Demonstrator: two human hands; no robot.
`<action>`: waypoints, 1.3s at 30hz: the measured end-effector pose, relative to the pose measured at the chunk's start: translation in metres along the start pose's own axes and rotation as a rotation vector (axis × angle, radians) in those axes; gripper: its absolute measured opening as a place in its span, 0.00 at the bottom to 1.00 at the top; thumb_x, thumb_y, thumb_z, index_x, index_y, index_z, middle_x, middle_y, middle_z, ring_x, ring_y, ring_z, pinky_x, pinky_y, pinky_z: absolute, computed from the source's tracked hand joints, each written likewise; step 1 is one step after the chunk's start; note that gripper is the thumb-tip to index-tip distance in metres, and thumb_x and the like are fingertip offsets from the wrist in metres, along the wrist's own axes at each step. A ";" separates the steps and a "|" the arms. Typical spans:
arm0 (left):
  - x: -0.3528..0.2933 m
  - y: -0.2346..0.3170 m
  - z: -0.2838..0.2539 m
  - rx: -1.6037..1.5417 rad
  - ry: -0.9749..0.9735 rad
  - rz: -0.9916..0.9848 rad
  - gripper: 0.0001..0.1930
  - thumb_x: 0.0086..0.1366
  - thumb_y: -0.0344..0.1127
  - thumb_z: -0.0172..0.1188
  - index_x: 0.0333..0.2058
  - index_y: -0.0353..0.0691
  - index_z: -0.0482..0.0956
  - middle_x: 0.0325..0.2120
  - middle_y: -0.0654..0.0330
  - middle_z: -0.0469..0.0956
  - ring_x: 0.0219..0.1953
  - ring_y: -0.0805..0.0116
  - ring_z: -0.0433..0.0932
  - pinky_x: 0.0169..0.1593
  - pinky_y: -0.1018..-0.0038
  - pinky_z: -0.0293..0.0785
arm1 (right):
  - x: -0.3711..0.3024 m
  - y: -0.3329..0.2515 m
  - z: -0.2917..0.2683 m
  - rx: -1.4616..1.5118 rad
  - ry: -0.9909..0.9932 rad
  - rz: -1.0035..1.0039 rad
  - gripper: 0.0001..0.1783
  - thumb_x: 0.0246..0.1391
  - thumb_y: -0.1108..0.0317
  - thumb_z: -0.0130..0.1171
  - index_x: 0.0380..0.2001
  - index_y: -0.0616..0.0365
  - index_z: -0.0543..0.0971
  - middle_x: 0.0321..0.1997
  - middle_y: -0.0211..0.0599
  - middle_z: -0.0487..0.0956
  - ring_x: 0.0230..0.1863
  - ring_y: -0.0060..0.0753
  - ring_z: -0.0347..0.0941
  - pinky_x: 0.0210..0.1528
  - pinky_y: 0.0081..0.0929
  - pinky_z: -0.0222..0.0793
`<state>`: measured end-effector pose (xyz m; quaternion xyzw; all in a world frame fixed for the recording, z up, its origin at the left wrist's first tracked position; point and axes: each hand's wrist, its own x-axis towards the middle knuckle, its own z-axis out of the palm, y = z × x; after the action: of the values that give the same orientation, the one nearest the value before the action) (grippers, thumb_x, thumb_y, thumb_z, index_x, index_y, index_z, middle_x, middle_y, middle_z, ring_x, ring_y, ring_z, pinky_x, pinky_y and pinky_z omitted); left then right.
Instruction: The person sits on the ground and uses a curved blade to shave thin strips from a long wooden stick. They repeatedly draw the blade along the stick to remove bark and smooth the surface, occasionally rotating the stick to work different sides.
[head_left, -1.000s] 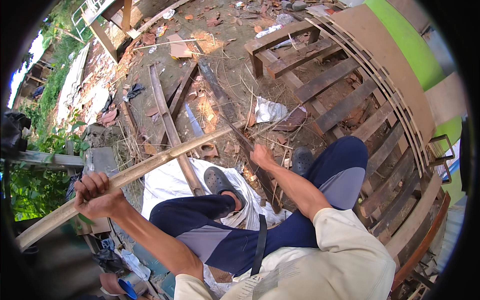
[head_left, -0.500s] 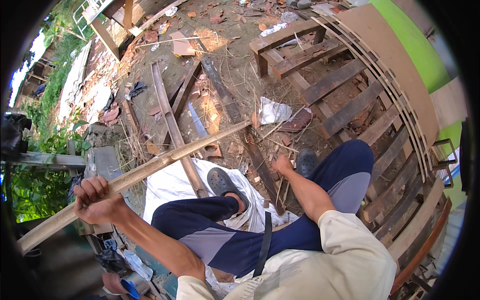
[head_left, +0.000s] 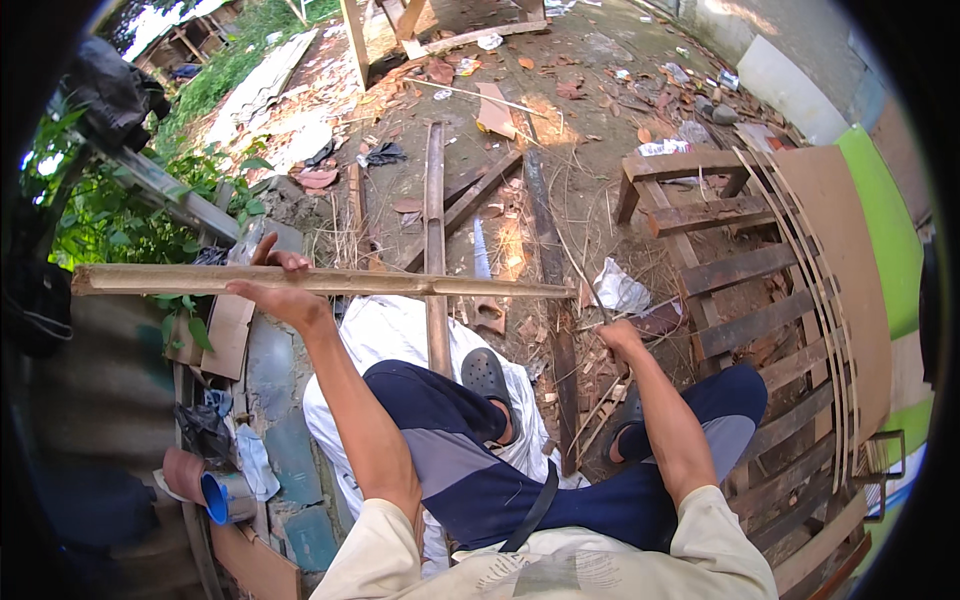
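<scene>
Left hand [head_left: 283,292] clamps long bamboo strip [head_left: 330,281], fingers curled over it; long axis horizontal, running left-right at knee height. Right hand [head_left: 618,338] low near ground debris beside wooden pallet [head_left: 730,265], past strip's right tip; finger state unclear.

the left hand [head_left: 282,290] is raised at the left of the frame, fingers curled shut in a grip, forearm running up from the lower centre. the right hand [head_left: 618,338] reaches down at centre right, arm nearly straight, its fingers hidden from view.
</scene>
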<state>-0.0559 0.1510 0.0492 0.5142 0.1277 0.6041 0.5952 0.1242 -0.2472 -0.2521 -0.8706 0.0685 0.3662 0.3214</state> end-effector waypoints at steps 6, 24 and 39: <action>-0.015 0.008 0.023 0.075 0.276 0.092 0.31 0.67 0.66 0.44 0.32 0.38 0.68 0.17 0.61 0.68 0.17 0.71 0.70 0.22 0.75 0.71 | -0.080 -0.043 -0.063 -0.240 0.075 -0.341 0.25 0.52 0.51 0.63 0.26 0.69 0.79 0.18 0.48 0.78 0.19 0.45 0.78 0.26 0.41 0.72; -0.005 0.099 0.319 -0.129 -0.401 0.175 0.24 0.67 0.55 0.55 0.35 0.33 0.76 0.17 0.60 0.74 0.12 0.75 0.73 0.15 0.80 0.68 | -0.145 -0.072 -0.088 0.630 -0.078 -0.863 0.33 0.41 0.54 0.76 0.43 0.61 0.71 0.56 0.42 0.77 0.52 0.30 0.76 0.54 0.29 0.71; -0.091 0.046 0.375 -0.049 -0.703 -0.127 0.27 0.71 0.54 0.48 0.40 0.30 0.78 0.27 0.55 0.80 0.23 0.72 0.78 0.29 0.76 0.74 | -0.174 -0.057 -0.087 0.803 -0.356 -0.909 0.20 0.47 0.71 0.72 0.37 0.55 0.69 0.44 0.38 0.79 0.47 0.28 0.76 0.51 0.29 0.73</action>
<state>0.1856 -0.1102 0.2064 0.6672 -0.0678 0.3550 0.6513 0.0704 -0.2751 -0.0587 -0.5499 -0.2306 0.2779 0.7531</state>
